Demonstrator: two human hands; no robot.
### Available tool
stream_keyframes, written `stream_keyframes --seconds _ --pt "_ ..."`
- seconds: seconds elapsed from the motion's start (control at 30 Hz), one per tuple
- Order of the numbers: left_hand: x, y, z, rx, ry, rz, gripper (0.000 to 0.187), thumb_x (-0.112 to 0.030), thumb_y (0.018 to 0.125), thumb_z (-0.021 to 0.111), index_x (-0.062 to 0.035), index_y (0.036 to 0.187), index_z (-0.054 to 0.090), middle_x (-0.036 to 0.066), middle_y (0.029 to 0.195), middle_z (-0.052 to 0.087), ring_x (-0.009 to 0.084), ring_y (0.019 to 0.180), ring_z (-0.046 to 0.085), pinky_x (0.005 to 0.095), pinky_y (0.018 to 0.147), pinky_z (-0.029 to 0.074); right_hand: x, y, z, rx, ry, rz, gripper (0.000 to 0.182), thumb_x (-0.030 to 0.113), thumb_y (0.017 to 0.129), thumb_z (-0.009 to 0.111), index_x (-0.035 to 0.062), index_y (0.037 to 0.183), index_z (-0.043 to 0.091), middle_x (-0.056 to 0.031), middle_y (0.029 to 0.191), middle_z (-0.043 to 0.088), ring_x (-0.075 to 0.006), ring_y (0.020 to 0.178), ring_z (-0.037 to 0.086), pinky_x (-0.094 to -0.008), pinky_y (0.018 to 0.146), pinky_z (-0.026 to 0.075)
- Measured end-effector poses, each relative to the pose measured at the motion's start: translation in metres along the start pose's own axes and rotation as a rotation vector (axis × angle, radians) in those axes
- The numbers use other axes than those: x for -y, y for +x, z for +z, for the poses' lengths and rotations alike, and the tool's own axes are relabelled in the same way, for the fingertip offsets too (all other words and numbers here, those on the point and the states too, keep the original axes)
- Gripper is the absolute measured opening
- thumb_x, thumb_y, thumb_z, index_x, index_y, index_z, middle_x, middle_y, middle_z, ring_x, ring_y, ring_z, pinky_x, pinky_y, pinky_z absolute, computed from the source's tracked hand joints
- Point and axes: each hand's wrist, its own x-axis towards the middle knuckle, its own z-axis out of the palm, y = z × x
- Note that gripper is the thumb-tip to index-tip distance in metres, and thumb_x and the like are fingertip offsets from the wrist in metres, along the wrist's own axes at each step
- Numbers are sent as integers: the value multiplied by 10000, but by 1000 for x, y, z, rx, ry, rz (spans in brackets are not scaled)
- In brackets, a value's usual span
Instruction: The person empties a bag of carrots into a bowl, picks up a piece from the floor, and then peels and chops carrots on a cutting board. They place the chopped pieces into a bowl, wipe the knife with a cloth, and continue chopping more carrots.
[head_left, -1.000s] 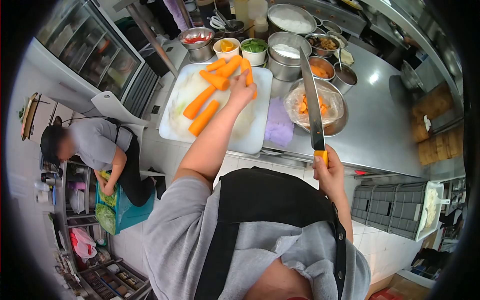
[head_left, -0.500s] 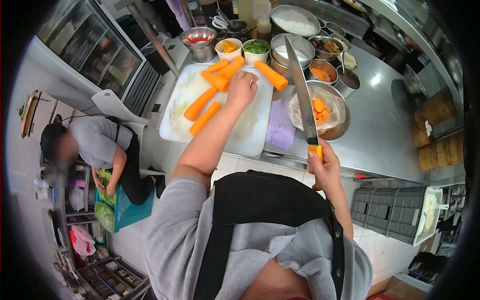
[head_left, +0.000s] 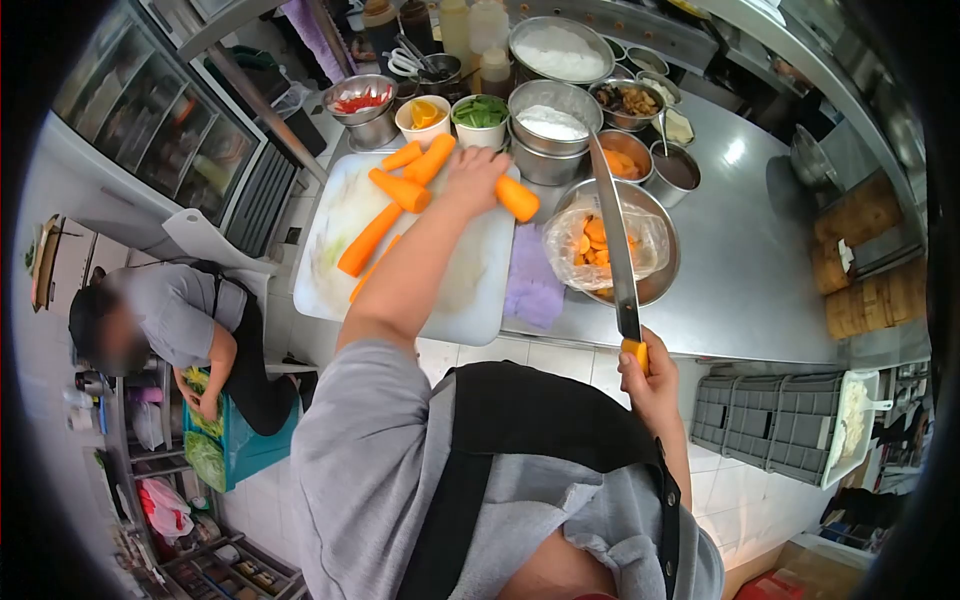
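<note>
My left hand [head_left: 477,180] is over the upper right of the white cutting board [head_left: 470,285], its fingers round the top end of a carrot [head_left: 517,200]. Several more peeled carrots [head_left: 368,240] lie on the board to its left, one partly under my forearm. The yellow handle of a long knife [head_left: 618,235] is in my right hand [head_left: 652,375], blade pointing up and away. Behind the blade sits a metal bowl [head_left: 672,255] with a plastic bag of cut carrot pieces [head_left: 597,240]. A purple cloth [head_left: 535,275] lies between board and bowl.
Behind the board stand a bowl of red strips [head_left: 360,100], a cup of green pieces [head_left: 480,113], metal bowls of white powder [head_left: 552,122] and sauce bottles [head_left: 453,35]. At left, a seated co-worker [head_left: 190,310] handles greens over a teal crate [head_left: 255,440].
My left hand has moved right from beside the grouped carrots to the separate carrot and taken hold of it. The knife stays in my right hand. The view has shifted slightly.
</note>
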Motion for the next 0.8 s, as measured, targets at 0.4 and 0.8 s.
stream_keyframes --seconds 0.4,0.8 --pt "0 68 14 278 -15 -310 348 -149 868 514 -163 1185 656 99 1275 584 323 1206 511 384 974 443 13 34 8 84 -49 -127 420 80 897 636 6 1293 515 -48 928 620 -95 798 565 -235 735 468" --pt "-24 70 20 52 -57 -444 292 -144 847 576 -30 1099 669 143 1208 599 344 1121 544 398 913 465 8 25 -5 31 -86 -122 414 102 893 647 -2 1274 521 -59 885 616 -98 744 561 -236 694 475"
